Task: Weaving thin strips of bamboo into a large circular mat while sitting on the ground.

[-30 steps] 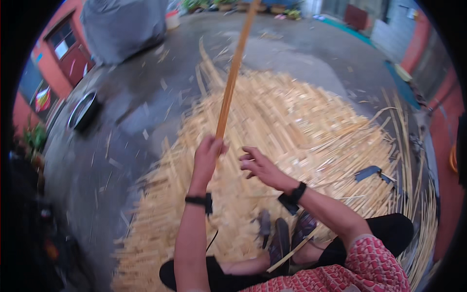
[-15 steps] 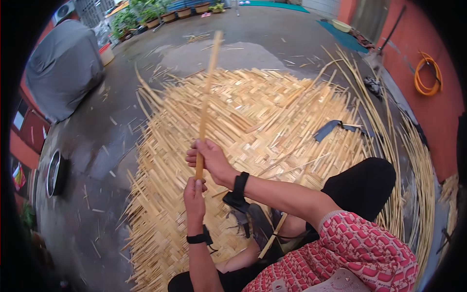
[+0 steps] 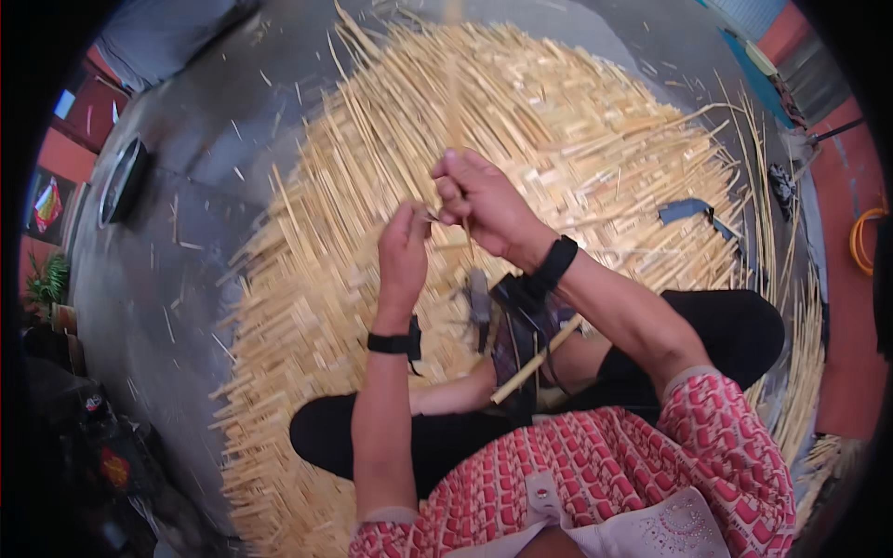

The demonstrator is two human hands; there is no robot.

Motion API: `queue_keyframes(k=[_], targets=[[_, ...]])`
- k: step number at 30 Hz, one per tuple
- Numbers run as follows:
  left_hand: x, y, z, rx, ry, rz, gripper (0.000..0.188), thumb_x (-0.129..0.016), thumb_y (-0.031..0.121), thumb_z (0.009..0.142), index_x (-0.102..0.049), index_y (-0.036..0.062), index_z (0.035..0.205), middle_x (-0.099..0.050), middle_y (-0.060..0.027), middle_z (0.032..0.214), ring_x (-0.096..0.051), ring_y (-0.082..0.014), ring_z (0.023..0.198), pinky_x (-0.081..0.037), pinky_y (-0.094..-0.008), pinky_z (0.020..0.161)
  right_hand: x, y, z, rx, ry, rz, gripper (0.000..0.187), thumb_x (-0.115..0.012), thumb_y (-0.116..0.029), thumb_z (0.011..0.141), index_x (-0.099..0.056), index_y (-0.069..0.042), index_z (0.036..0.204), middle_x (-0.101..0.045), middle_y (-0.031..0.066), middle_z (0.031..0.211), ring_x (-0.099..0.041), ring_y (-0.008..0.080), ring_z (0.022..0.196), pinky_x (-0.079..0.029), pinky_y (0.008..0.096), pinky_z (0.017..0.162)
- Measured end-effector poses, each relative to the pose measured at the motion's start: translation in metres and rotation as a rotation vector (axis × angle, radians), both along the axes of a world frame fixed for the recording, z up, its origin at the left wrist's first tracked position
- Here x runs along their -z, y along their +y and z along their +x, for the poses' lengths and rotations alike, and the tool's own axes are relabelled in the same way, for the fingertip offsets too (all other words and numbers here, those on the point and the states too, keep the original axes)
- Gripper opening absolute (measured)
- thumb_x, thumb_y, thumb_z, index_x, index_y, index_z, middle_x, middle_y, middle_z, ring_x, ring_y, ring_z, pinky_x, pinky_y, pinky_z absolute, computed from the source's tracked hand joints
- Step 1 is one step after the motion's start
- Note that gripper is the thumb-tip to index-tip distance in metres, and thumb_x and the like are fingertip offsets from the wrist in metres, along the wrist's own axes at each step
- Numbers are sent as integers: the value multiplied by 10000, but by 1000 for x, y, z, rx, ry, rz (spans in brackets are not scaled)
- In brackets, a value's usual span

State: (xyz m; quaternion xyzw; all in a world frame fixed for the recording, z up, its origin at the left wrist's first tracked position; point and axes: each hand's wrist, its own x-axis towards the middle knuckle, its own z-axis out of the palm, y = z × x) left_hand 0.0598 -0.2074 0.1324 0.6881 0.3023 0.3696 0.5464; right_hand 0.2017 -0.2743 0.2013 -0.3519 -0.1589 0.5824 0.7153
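A long, pale, flat reed strip [image 3: 453, 98] stands nearly upright above the woven mat, and its upper end runs out of the picture. My right hand [image 3: 488, 205] is closed around its lower part, with a short end showing below the fingers. Just to the left, my left hand [image 3: 403, 251] has its fingertips pinched together. A small bit shows at those tips, too small to name. Beneath both hands spreads the woven reed mat [image 3: 307, 344], on which I sit with legs folded. Another short strip [image 3: 538, 360] lies slanting across my ankle.
A dark cloth strip [image 3: 684, 210] lies on the mat's right side. Long loose reeds [image 3: 758, 186] run along the right wall, near an orange hose [image 3: 865, 244]. A metal basin [image 3: 121, 181] stands on the wet floor at left, below a grey-covered bulk [image 3: 163, 37].
My view has tipped down toward my lap. Both hands have shifted right and up in the picture. The left fingers have left the strip's bottom end and now sit beside the right hand.
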Motion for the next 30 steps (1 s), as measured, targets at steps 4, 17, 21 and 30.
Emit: queue_keyframes(k=[4, 17, 21, 30], targets=[[-20, 33, -16, -474, -536, -358, 258, -466, 238, 1049, -597, 62, 913, -560, -16, 850, -488, -118, 730, -420, -270, 738, -32, -47, 17, -467, -231, 131, 234, -506, -289, 1038, -576, -77, 967, -538, -34, 645, -428, 28, 485, -381, 206, 448], [-194, -152, -90, 933, -1149, -500, 360, -495, 309, 961, -601, -27, 1035, -645, -211, 982, -614, -339, 826, -520, -432, 712, -15, -113, 195, -505, -2353, -261, 399, -694, -335, 859, -636, -148, 1207, -643, 106, 1122, -599, 316, 1058, -472, 436, 909], [-213, -166, -65, 1126, -1210, -565, 354, -496, 303, 966, -602, -23, 1054, -643, -204, 980, -614, -337, 832, -519, -429, 720, -111, -197, 252, -437, -2050, -582, 387, -645, -284, 924, -603, -95, 1258, -653, 144, 1169, -626, 306, 1072, -501, 394, 906], [-239, -176, 0, 1318, -1274, -539, 343, -499, 289, 978, -606, -14, 1098, -638, -189, 974, -612, -332, 847, -516, -422, 738, -210, -501, 269, 496, -1690, -1099, 219, -574, -113, 929, -626, -28, 1124, -667, 114, 944, -623, 195, 873, -486, 308, 814]])
